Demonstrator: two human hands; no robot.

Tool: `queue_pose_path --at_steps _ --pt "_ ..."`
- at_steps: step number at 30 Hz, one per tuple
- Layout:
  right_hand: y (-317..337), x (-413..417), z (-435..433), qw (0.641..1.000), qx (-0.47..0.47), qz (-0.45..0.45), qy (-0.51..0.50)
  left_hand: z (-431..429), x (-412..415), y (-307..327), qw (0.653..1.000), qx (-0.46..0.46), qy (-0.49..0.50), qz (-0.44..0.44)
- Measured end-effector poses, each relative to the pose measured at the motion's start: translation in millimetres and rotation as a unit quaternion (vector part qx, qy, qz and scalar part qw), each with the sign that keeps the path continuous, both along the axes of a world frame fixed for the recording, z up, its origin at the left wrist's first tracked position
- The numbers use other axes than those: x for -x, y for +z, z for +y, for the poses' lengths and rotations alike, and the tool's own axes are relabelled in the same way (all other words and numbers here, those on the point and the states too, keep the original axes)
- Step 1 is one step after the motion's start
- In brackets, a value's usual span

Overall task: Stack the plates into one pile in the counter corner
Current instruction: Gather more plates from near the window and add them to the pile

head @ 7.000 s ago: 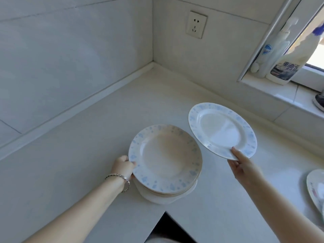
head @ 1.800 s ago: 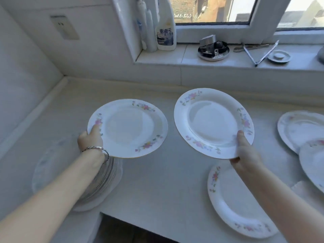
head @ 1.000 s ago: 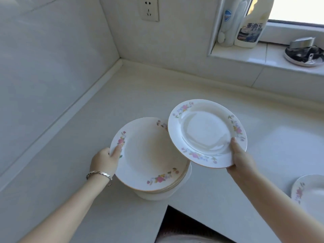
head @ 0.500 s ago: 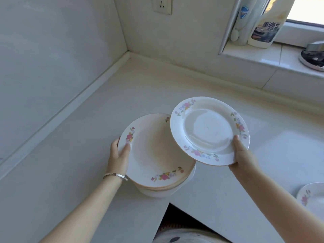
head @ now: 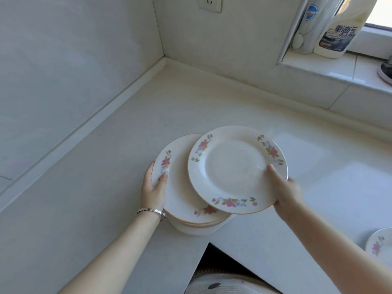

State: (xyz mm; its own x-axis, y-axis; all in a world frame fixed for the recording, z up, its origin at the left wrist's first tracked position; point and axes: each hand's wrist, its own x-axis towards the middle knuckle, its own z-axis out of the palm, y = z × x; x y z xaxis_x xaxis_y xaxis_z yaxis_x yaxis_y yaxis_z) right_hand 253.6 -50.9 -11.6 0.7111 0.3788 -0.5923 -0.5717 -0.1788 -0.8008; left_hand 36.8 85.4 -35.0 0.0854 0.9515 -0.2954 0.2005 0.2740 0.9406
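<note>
A pile of white plates (head: pixel 180 187) with pink flower rims stands near the counter's inner front corner. My left hand (head: pixel 153 187) holds the left rim of the top plate, thumb on top. My right hand (head: pixel 285 189) grips another flowered plate (head: pixel 235 168) by its right edge, thumb on its face. That plate hangs tilted just above the pile's right half and overlaps it.
The white counter (head: pixel 127 145) runs back to the tiled wall corner (head: pixel 165 60). Two detergent bottles (head: pixel 337 28) stand on the window sill at upper right. One more flowered plate (head: pixel 379 245) lies at the right edge. A dark gap (head: pixel 214 259) opens below the counter's front.
My right hand has carried its plate left and lower, so it now covers more of the pile. My left hand stays on the top plate's left rim.
</note>
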Motion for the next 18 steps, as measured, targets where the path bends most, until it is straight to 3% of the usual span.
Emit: queue_pose_path --at_steps 5,8,11,18 --pt "2.7 10.1 11.1 0.996 0.025 -0.045 0.067 -0.9 -0.4 -0.7 1.000 -0.019 0.014 -0.004" --pt "11.2 14.3 17.0 0.979 0.045 -0.150 0.133 0.6 -0.5 -5.7 1.000 -0.023 0.018 0.001" --pt "14.5 18.6 24.8 0.938 0.100 -0.271 0.192 1.6 -0.8 -5.6 1.000 -0.022 0.019 0.008" --pt "-9.9 35.1 41.8 0.921 0.135 -0.290 0.222 3.8 1.4 4.2 1.000 0.004 -0.007 -0.024"
